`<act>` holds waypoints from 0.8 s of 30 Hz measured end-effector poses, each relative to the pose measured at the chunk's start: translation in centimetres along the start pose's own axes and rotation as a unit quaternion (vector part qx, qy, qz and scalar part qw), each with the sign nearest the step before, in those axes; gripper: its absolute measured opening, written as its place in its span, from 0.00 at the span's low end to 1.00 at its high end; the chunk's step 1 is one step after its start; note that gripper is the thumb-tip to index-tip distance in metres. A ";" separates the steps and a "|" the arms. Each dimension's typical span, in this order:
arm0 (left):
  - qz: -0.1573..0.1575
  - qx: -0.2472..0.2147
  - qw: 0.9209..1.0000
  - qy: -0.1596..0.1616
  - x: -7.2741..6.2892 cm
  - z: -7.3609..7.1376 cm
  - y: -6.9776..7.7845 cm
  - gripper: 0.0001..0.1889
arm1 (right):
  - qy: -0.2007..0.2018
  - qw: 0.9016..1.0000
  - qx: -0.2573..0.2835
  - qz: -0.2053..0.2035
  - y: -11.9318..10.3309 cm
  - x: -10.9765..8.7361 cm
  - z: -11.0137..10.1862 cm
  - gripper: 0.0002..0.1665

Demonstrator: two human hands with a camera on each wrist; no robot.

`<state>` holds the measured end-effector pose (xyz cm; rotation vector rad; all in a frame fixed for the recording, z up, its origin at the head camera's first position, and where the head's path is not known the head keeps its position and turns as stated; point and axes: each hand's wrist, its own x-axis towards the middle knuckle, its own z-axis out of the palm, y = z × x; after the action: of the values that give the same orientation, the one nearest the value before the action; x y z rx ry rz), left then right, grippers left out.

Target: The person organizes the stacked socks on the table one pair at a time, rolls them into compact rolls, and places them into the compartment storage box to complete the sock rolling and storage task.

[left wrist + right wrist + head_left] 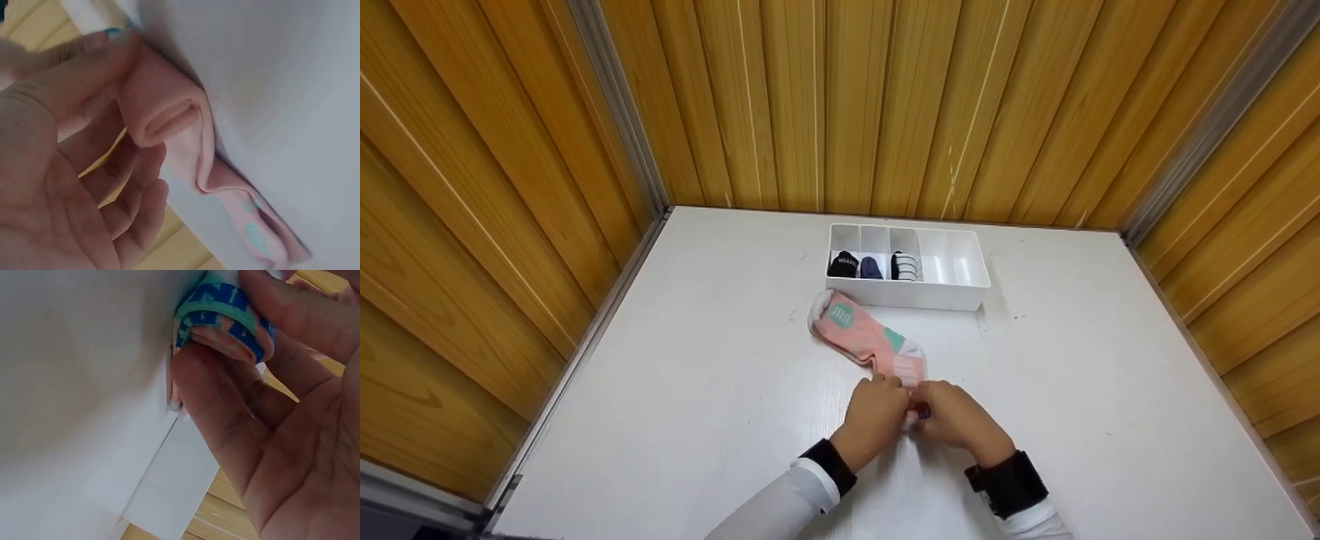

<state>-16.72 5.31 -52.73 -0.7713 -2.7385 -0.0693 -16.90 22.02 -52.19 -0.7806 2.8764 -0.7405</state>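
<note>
A pink sock with green patches and a white toe and heel lies slantwise on the white table, its toe close to the box; it looks layered, perhaps a pair. Its cuff end is folded into a thick roll, which shows blue and green bands in the right wrist view. My left hand pinches one side of this roll between thumb and fingers. On the other side, the right hand grips it with thumb and index finger. Both hands partly cover the roll in the head view.
Behind the sock stands a white divided box. Its left compartments hold a black sock, a dark blue sock and a striped black-and-white sock. Wood-patterned panels enclose the table at the back and sides.
</note>
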 end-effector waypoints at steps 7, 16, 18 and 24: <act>-0.035 -0.078 0.993 -0.081 1.1 -0.1 -0.8 0.10 | 0.059 0.996 -0.068 -0.019 -0.3 -1.5 1.3 0.16; -0.049 -0.136 0.985 -0.094 0.9 -0.1 -1.7 0.08 | 0.117 0.984 -0.135 -0.007 -0.9 -1.8 1.9 0.12; -0.037 -0.084 0.994 -0.053 0.3 -0.1 -1.4 0.07 | 0.100 0.987 -0.127 0.002 -0.9 -1.4 1.6 0.10; -0.030 -0.009 1.000 0.004 -0.3 0.1 -0.8 0.03 | 0.058 0.996 -0.072 0.018 -0.3 -0.6 0.8 0.07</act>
<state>-16.88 4.45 -52.89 -0.6926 -2.7574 -0.1081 -16.12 21.74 -52.83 -0.7211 3.0688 -0.5991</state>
